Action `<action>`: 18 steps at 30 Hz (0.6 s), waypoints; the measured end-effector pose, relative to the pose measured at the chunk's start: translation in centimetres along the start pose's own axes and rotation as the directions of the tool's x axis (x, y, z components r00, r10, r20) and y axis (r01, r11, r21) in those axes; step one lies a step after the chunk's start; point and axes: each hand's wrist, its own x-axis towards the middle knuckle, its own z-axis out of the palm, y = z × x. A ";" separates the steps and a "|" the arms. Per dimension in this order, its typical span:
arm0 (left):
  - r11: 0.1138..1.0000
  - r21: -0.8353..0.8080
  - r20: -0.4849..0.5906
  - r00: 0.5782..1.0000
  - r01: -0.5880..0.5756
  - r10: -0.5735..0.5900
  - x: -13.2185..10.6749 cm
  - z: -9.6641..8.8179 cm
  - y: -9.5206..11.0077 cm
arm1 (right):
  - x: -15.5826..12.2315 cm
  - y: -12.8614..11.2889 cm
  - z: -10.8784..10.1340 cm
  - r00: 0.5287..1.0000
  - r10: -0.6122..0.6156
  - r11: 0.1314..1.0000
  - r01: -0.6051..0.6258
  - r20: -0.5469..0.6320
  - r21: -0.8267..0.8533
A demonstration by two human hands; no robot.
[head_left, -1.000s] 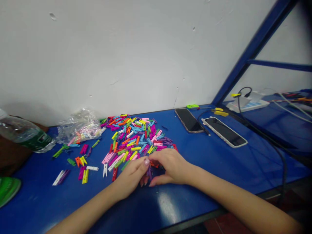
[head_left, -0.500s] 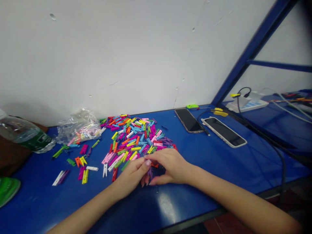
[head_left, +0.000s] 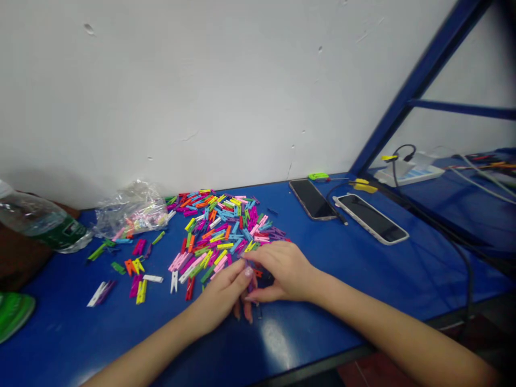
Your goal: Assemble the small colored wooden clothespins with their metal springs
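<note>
Both hands meet at the near side of a heap of small coloured clothespins. Between them is a purple clothespin, mostly covered by fingers. My left hand is closed on it, thumb on top and fingertips curled below. From the right, my right hand pinches the same clothespin, index finger at its far end and thumb at its near end. A small metal spring piece lies on the table just below the fingers. A white clothespin and a red clothespin lie left of my left hand.
A clear plastic bag with more pieces and a bottle are on the left. Two phones and black cables are on the right. The wall borders the blue table behind.
My left hand has shifted slightly right and down, its thumb nearer the right thumb. The right hand has barely moved, and both still hold the purple clothespin.
</note>
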 end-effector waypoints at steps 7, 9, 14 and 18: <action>0.982 -0.188 -0.172 0.984 0.024 -0.057 1.0 -0.3 0.3 | 0.1 0.1 0.0 0.996 0.049 0.997 -0.044 0.076 -0.063; 0.967 -0.253 -0.198 0.977 0.021 -0.073 1.1 -0.5 0.4 | 0.1 0.1 0.1 0.994 0.054 0.996 -0.046 0.099 -0.082; 0.939 -0.343 -0.224 0.973 -0.020 -0.061 1.0 -0.8 0.3 | 0.2 0.0 0.1 0.980 0.100 0.991 -0.083 0.173 -0.106; 0.945 -0.325 -0.220 0.974 -0.028 -0.046 1.0 -0.9 0.3 | 0.2 0.1 0.2 0.980 0.076 0.995 -0.063 0.185 -0.079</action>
